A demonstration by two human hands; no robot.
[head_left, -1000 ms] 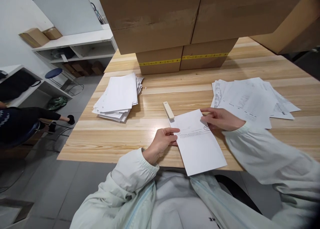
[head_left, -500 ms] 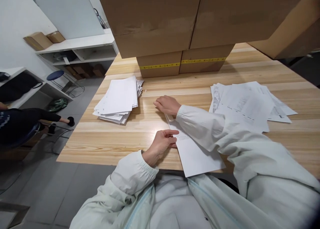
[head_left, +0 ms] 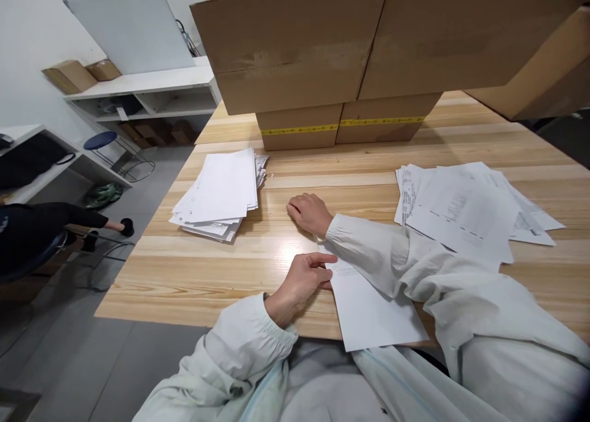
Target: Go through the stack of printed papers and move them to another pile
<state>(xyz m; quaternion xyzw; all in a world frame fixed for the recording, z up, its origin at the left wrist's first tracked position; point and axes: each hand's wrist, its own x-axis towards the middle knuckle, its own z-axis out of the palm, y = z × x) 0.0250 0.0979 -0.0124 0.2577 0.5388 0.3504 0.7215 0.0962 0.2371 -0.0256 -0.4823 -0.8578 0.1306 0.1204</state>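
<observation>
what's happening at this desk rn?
A person seated at a wooden table is handling paperwork. The left hand pins a white sheet at the near edge. The right hand reaches across and rests on the table beyond it. Paper stacks sit left and right, cardboard boxes behind.

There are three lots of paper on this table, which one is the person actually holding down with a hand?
The single sheet at the near edge: the left hand presses its left edge. The neat stack and the spread pile lie untouched.
</observation>
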